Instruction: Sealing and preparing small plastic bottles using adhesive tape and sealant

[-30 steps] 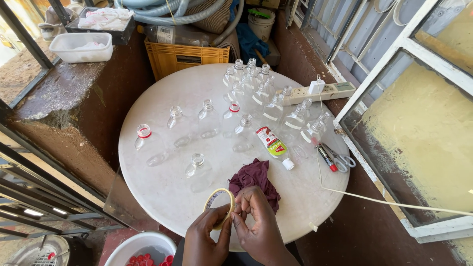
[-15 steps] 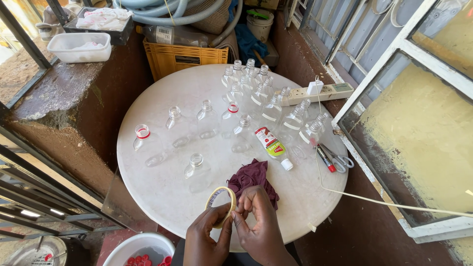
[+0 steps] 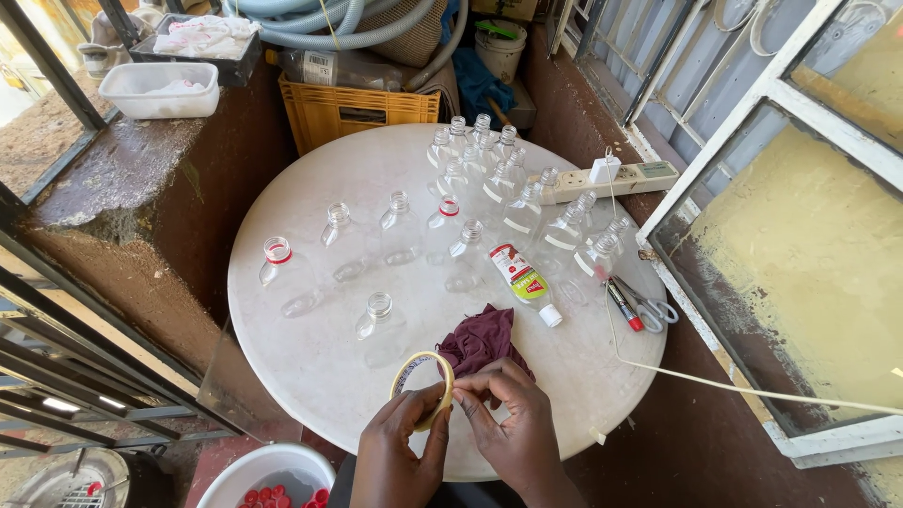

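Cramped corner between a barred gate and a window frame, holding one round white counter [image 3: 310, 367], smooth and slightly scuffed.

Item in hand: roll of tape [image 3: 423, 388], pale yellow ring, held on edge over the near rim of the counter. Judged light, stiff across its hoop, sticky at the loose end; best taken by the outer rim, as now. Left hand [image 3: 400, 452] closed around the roll's lower edge; right hand [image 3: 513, 423] pinching at the roll's right side with its fingertips.

Just beyond the roll: crumpled maroon cloth [image 3: 480, 341], soft. Farther beyond: many clear plastic bottles [image 3: 489, 179], uncapped, thin-walled, some upright, some lying down. Right of the cloth: a labelled squeeze tube [image 3: 522, 279], scissors [image 3: 649, 306], red pen [image 3: 624, 306]. Far rim: white power strip [image 3: 616, 179]. Below the counter, left of the roll: white bucket [image 3: 263, 470] with red caps.
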